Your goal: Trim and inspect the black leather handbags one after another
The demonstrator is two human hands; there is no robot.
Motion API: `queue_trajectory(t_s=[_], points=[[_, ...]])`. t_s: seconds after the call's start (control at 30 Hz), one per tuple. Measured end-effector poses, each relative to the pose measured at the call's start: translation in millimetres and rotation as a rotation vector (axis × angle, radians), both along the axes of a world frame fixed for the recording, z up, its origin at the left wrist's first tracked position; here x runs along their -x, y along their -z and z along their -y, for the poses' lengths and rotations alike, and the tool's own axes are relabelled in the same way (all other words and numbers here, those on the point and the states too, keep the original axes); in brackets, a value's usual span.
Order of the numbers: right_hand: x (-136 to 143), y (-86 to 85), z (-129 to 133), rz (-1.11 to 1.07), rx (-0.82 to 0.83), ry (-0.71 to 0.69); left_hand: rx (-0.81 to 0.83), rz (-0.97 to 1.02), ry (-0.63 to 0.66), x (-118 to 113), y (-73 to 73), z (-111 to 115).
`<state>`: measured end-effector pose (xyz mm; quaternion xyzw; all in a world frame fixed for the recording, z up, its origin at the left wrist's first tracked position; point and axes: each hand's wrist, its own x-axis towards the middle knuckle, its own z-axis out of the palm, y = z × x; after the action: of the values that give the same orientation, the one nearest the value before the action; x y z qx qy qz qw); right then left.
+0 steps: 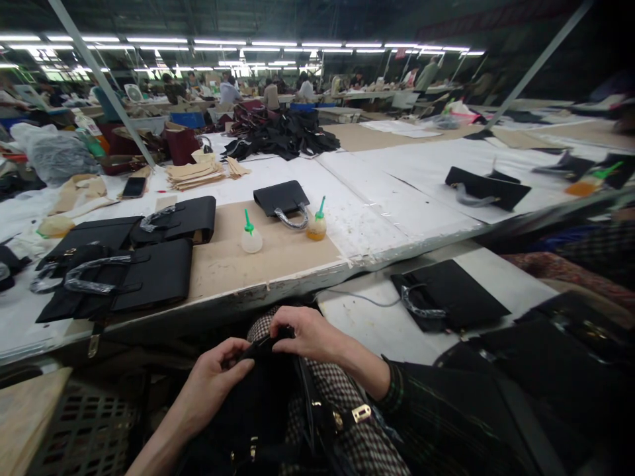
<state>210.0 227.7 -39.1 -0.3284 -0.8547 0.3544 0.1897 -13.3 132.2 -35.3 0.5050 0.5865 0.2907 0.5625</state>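
A black handbag [262, 403] with gold metal fittings lies across my lap, over checked cloth. My left hand [218, 370] pinches the bag's upper edge between thumb and fingers. Just right of it, my right hand [305, 334] grips the same edge, its fingers curled and the thumb pressed in. The two hands are a short distance apart. Below my right hand hangs a gold clasp plate [361, 414] on a strap. Dark material hides the inside of the bag.
Black bag parts with wrapped handles [151, 274] lie on the table at left. Two glue bottles [251, 238] with green nozzles stand near the table edge. A plastic basket [84, 423] is at lower left. Another black bag piece [449, 297] lies at right. People work far back.
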Motion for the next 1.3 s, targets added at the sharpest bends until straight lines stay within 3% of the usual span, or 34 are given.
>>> queue_trajectory(t_s=[0.17,0.53,0.67,0.83,0.97,1.13,1.3], points=[[-2.6,-5.6,-1.2,0.092,-0.04,-0.038,-0.013,-0.027,0.02,0.9,1.0,-0.5],[-11.2,-3.4,-9.1,0.039,0.159,-0.157,0.024,0.056,0.033,-2.7,-5.7,-2.1],[-7.9,-1.2,-4.2,0.056,0.17,-0.104,0.003,0.03,0.036,-3.8,-6.3,-1.6],[-1.2,5.2,3.9,0.029,0.066,0.04,-0.052,0.008,0.053,-4.4,-6.6,0.1],[1.8,3.7,3.5,-0.007,0.103,0.05,-0.122,-0.126,0.075,-5.1,-8.7,-1.3],[1.5,3.7,-2.7,-0.088,0.198,-0.002,-0.29,-0.335,0.207,-10.5,-16.6,-10.0],[0.3,6.5,-8.6,-0.078,0.268,-0.026,-0.33,-0.405,0.283,-16.9,-25.6,-15.9]])
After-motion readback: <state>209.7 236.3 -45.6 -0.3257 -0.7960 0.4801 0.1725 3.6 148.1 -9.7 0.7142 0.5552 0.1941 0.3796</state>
